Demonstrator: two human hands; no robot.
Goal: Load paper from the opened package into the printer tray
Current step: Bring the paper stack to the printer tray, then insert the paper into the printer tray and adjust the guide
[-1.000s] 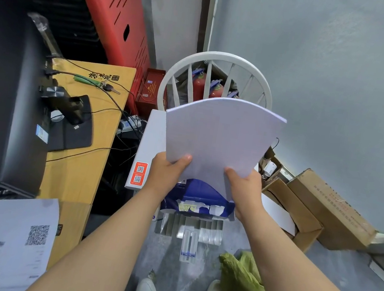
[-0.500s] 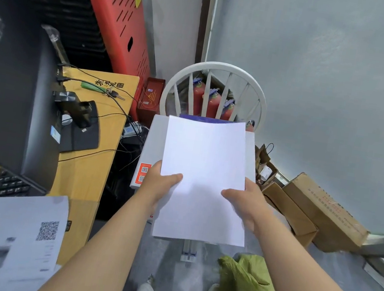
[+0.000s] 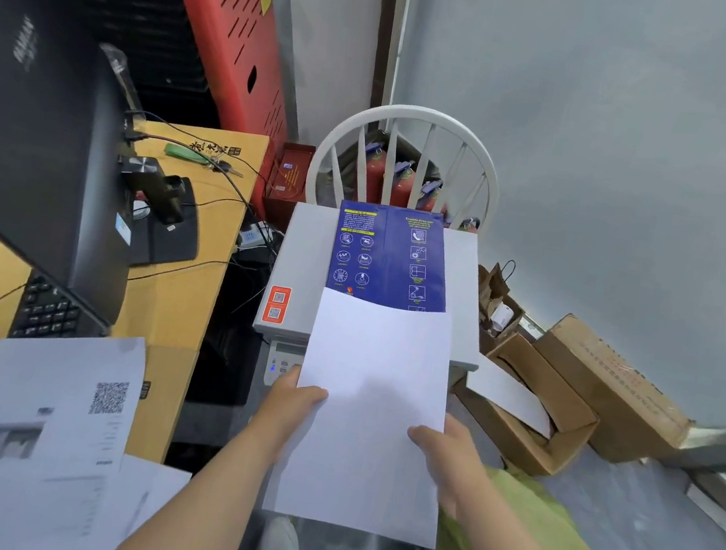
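Note:
A flat stack of white paper [image 3: 372, 400] is held level in front of me, gripped on its left edge by my left hand [image 3: 290, 403] and on its right edge by my right hand [image 3: 442, 453]. Beyond it, a blue paper package [image 3: 390, 255] lies on top of the grey-white printer [image 3: 301, 265], which stands on a white chair. The stack covers the near end of the package and the printer's front. Only part of the printer's control panel [image 3: 283, 359] shows beside my left hand. The printer tray is hidden under the paper.
A wooden desk [image 3: 187, 294] on the left carries a black monitor [image 3: 32, 127], a keyboard and printed sheets [image 3: 56, 430]. Open cardboard boxes [image 3: 570, 393] sit on the floor at right. A green bag [image 3: 500, 534] lies near my feet. Red extinguishers stand behind the chair back [image 3: 413, 126].
The paper stack came out of the blue package, flattened from a raised curve, and moved down and toward me. The package top on the printer is now uncovered.

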